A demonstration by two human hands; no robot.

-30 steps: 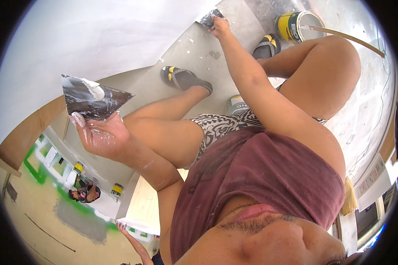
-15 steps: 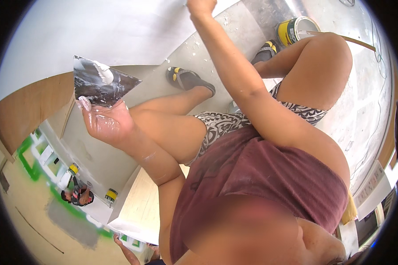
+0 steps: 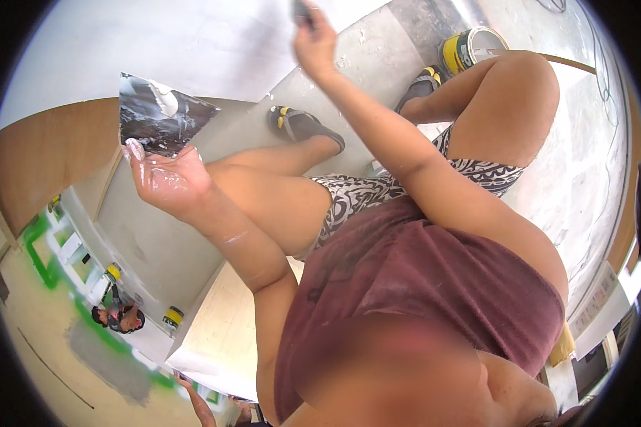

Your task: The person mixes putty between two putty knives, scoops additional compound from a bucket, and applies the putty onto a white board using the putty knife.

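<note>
My left hand (image 3: 167,178), smeared with white paste, grips the lower edge of a flat metal plate (image 3: 139,117). On this dark, streaked plate sits a thick dab of white putty (image 3: 164,99). My right hand (image 3: 315,46) is raised at the top of the view, its fingers closed round a small dark tool (image 3: 301,10). That tool runs up to the picture's edge, so its full shape cannot be made out. Just behind both hands stretches a large smooth white panel (image 3: 185,43), and the right hand's shadow falls on it.
A yellow-and-dark bucket (image 3: 470,48) stands by my foot at the upper right, with a thin wooden strip (image 3: 548,61) beside it. White drips spot the grey floor (image 3: 363,50). At lower left another person (image 3: 123,317) works near small buckets; someone else's arm (image 3: 196,402) shows below.
My right hand has come down from the top edge, bringing the dark tool into view. The left hand and its plate have risen slightly.
</note>
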